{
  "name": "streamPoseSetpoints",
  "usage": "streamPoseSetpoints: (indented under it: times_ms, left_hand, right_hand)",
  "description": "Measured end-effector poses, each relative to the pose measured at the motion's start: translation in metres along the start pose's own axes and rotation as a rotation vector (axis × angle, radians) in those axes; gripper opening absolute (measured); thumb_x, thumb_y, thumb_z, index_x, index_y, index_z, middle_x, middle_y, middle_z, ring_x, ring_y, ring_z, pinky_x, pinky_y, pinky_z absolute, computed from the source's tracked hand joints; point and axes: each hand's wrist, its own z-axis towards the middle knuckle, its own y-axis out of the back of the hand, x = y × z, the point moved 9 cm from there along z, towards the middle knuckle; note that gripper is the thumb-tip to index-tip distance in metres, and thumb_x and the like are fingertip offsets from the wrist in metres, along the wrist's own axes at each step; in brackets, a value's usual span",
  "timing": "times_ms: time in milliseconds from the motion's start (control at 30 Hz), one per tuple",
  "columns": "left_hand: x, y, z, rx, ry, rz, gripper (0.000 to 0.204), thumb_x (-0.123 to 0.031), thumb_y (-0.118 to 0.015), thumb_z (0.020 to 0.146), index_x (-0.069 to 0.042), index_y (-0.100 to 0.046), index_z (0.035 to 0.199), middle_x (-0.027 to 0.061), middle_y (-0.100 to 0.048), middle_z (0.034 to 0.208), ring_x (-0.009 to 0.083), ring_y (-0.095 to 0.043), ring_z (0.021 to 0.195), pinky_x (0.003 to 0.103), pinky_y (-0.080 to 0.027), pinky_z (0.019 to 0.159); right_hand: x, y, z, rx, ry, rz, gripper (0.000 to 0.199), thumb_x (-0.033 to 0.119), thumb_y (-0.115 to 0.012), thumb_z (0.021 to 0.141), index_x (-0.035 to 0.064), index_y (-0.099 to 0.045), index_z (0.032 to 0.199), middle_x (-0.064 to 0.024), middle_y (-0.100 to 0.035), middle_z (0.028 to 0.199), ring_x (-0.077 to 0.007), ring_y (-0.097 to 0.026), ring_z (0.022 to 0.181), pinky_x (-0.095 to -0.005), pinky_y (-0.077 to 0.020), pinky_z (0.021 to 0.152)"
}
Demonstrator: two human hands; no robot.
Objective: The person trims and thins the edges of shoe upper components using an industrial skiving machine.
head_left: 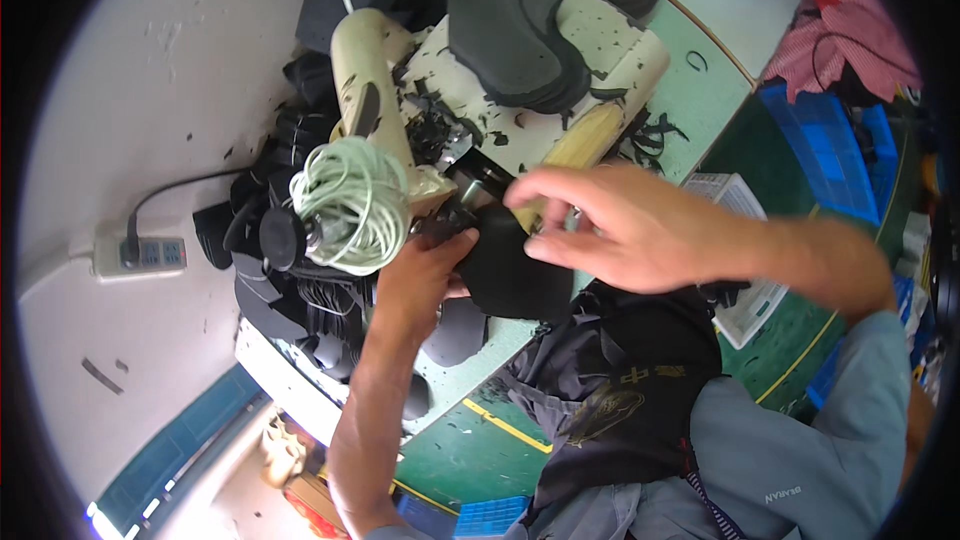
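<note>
At the machine's working head (465, 190), my left hand (425, 265) grips the left edge of a flat black foam piece (525, 270), its thumb on top. The piece lies under the head and reaches toward the table's front edge. My right hand (625, 225) hovers over the right side of the piece. Its thumb and index finger are apart with nothing visible between them; the other fingers curl partly out of sight. A pale machine arm (370, 80) rises behind my left hand, with a coil of pale green cord (350, 205) hanging at its front.
Dark grey foam pieces (510, 35) are stacked on the machine's bed, with black trimmings (435, 125) beside them. Bundled black pieces (310, 300) crowd the left. A wall socket (150, 255) holds a plugged cord. At right are a white crate (745, 315) and a blue crate (820, 150).
</note>
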Motion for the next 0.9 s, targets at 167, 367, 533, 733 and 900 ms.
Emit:
streamPoseSetpoints:
  times_ms: [167, 367, 533, 733, 900]
  left_hand:
    - [-0.023, 0.004, 0.003, -0.039, -0.158, 0.561, 0.024, -0.02, -0.07, 0.09, 0.0, -0.07, 0.103, 0.0047, -0.069, 0.084, 0.0115, -0.062, 0.065, 0.025, -0.051, 0.059]
    - [-0.011, 0.015, -0.01, -0.071, -0.036, 0.459, 0.026, -0.018, -0.064, 0.094, 0.006, -0.068, 0.101, 0.0105, -0.071, 0.084, 0.0147, -0.068, 0.069, 0.027, -0.055, 0.06]
    - [0.041, 0.065, -0.047, -0.386, -0.264, 0.504, 0.026, -0.017, -0.062, 0.093, 0.006, -0.068, 0.105, 0.0139, -0.071, 0.084, 0.0196, -0.07, 0.07, 0.03, -0.055, 0.063]
    - [0.154, 0.077, -0.047, -0.497, -0.465, 1.135, 0.05, -0.016, -0.075, 0.081, 0.003, -0.058, 0.124, 0.0175, -0.054, 0.132, 0.0382, -0.052, 0.118, 0.045, -0.044, 0.099]
    - [0.146, 0.077, -0.062, -0.661, -0.696, 1.209, 0.038, -0.014, -0.076, 0.078, -0.002, -0.061, 0.111, 0.0138, -0.06, 0.124, 0.0333, -0.057, 0.111, 0.045, -0.044, 0.093]
  right_hand:
    - [-0.083, -0.049, -0.028, -0.388, -0.066, 0.382, 0.049, 0.026, -0.064, 0.096, -0.0003, -0.04, 0.13, -0.0209, -0.065, 0.1, -0.0316, -0.07, 0.087, -0.0371, -0.0553, 0.069]
    - [-0.074, -0.025, -0.011, -0.602, -0.002, 0.346, 0.059, 0.007, -0.067, 0.091, 0.0006, -0.035, 0.14, -0.0121, -0.065, 0.089, -0.0164, -0.067, 0.077, -0.0285, -0.0542, 0.068]
    - [0.001, 0.059, -0.042, -0.809, 0.369, 0.364, 0.034, -0.007, -0.063, 0.088, -0.0015, -0.06, 0.121, -0.0077, -0.068, 0.093, -0.011, -0.066, 0.084, -0.0252, -0.0548, 0.072]
    - [0.038, 0.096, -0.029, -0.957, 0.849, -0.521, 0.026, -0.011, -0.066, 0.075, 0.0006, -0.07, 0.098, -0.0134, -0.071, 0.097, -0.0294, -0.07, 0.087, -0.0324, -0.0573, 0.077]
    - [-0.002, 0.08, -0.013, -0.953, 0.54, -0.693, 0.035, -0.017, -0.054, 0.073, -0.0011, -0.071, 0.099, -0.0151, -0.07, 0.106, -0.0308, -0.067, 0.103, -0.0354, -0.0531, 0.088]
